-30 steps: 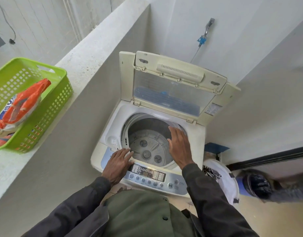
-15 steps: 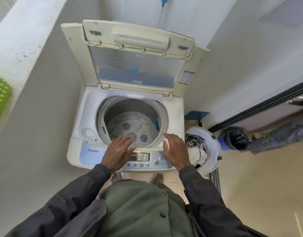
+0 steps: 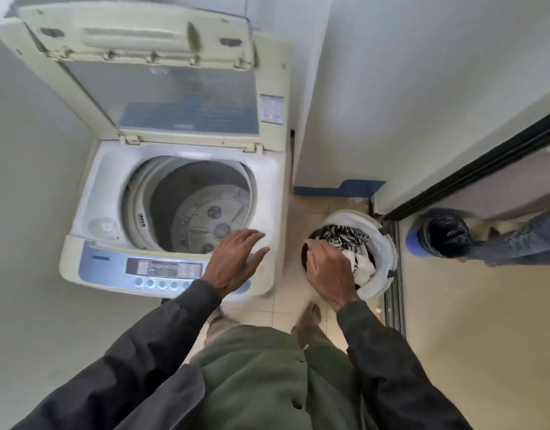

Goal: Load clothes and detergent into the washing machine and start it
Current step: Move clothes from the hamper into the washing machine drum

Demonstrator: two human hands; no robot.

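Clothes (image 3: pixel 342 237), striped black-and-white and plain white, fill a white basket (image 3: pixel 388 243) on the tiled floor. The basket stands just beside the front right corner of the washing machine (image 3: pixel 90 212), at four o'clock from its drum (image 3: pixel 186 212). The right hand (image 3: pixel 329 268) is down on the heap at the basket's nine o'clock edge with its fingers bent into the cloth; blur hides whether they have closed on anything. The left hand (image 3: pixel 233 262) is spread and released, holding nothing, over the machine's top at the drum's five o'clock, above the right end of the control panel (image 3: pixel 162 270). Beyond it, the agitator plate shows at the bottom of the drum. At twelve o'clock the lid (image 3: pixel 180 97) stands upright against the wall. At three o'clock of the basket, past the door track, sits a blue tub (image 3: pixel 444 237) lined with a dark bag.
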